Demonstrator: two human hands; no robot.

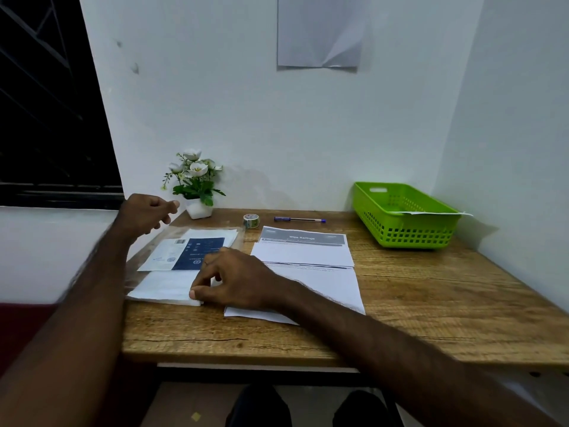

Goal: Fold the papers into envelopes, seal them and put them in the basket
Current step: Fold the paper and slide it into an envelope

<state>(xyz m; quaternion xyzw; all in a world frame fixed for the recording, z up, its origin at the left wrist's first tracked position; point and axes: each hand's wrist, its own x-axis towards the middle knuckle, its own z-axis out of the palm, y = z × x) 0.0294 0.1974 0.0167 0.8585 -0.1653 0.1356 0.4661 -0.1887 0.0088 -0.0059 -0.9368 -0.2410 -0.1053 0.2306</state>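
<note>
Wooden tabletop (431, 303). Right hand (234, 278) rests on white paper stack (166, 288) at left edge, thumb and fingers pinching its corner. Left hand (144, 214) raised above, fingers loosely curled, holding nothing. Folded printed sheet (308, 251) lies centre. Green basket (403, 229) far right, paper inside.

Partly folded white sheet (308, 260): lies flat at table centre, top portion folded down, printed header reading "Wipe Railings" facing up. Stack of white papers (167, 288): lies flat at the left table edge, a blue-and-white printed leaflet (191, 249) resting on it. Green slotted plastic basket (406, 217): stands upright at the far right corner, a white paper (437, 213) protruding over its rim.
</note>
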